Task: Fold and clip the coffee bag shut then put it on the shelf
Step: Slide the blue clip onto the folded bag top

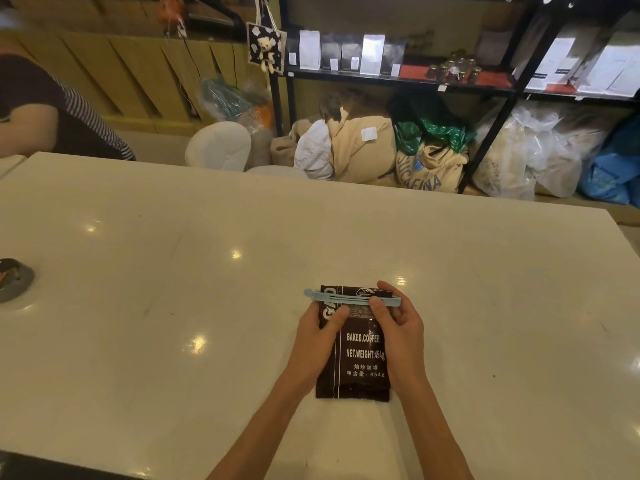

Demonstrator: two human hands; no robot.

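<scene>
A: We log the scene from the left. A grey object sits at the table's left edge; we cannot tell what it is. Another person's sleeve shows beyond the far corner.

B: Noted. The white table is glossy, with ceiling lights reflected in it. Moving right, we reach the left hand.

A: It grips the left side of the coffee bag, thumb laid across the front near the top. The bag lies flat on the table, near the front edge and a little right of centre, print facing up (it reads BAKED.COFFEE, NET.WEIGHT 454g).

B: The light blue clip lies across the bag's top, its ends sticking out past both sides of the bag. We cannot tell whether it is latched.

A: The right hand pinches the clip's right portion, thumb in front, fingers behind.

B: Behind the table, to the right, the black shelf holds pale and dark bags and small jars; sacks sit on the floor beneath it.
</scene>
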